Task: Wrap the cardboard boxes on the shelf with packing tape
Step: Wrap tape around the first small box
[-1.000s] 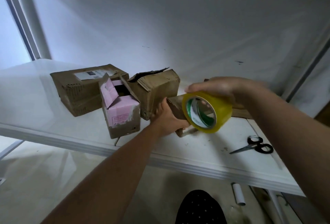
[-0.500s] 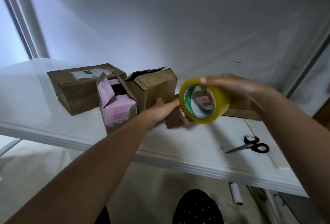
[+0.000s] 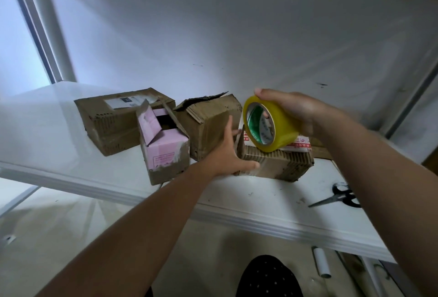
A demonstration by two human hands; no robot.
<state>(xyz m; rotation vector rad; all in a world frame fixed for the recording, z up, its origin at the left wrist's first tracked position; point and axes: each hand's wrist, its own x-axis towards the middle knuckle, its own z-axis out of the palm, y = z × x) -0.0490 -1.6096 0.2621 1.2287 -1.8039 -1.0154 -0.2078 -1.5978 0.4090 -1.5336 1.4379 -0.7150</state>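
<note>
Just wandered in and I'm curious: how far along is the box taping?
Early, it seems. Done: no box shows fresh wrapping that I can make out. In hand: the right hand holds the yellow roll of packing tape over the small brown cardboard box, which the left hand steadies. Left: the open pink-lined box, the torn-flap brown box and the labelled brown box.

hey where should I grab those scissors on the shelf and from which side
Probably by the black handle loops of the scissors, coming from the right. They lie flat on the shelf with the blades pointing left toward the person, so a reach from the handle end avoids the tips. The right forearm partly hides the loops.
</note>
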